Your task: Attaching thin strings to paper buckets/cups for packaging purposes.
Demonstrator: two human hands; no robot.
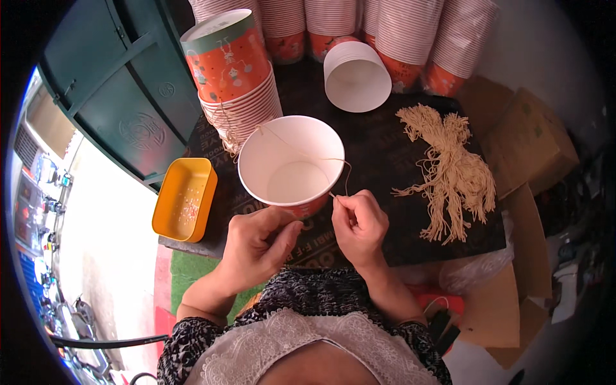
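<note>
A white-lined paper bucket (292, 176) with an orange outside stands on the dark table in front of me, its mouth tipped toward me. A thin beige string (301, 153) runs across its mouth and loops over the right rim. My right hand (359, 224) pinches the string just beside the bucket's right wall. Against the bucket's near wall, my left hand (260, 247) has its fingers curled and its thumb pressed close. Whatever lies between those fingers is hidden. To the right lies a bundle of beige strings (455, 173).
A yellow tray (183, 199) with small pale bits stands at the left. Behind it rises a stack of orange paper buckets (234, 70) with strings hanging down. More nested buckets (359, 77) lie at the back, near wrapped stacks (410, 38). Cardboard boxes (532, 141) are at the right.
</note>
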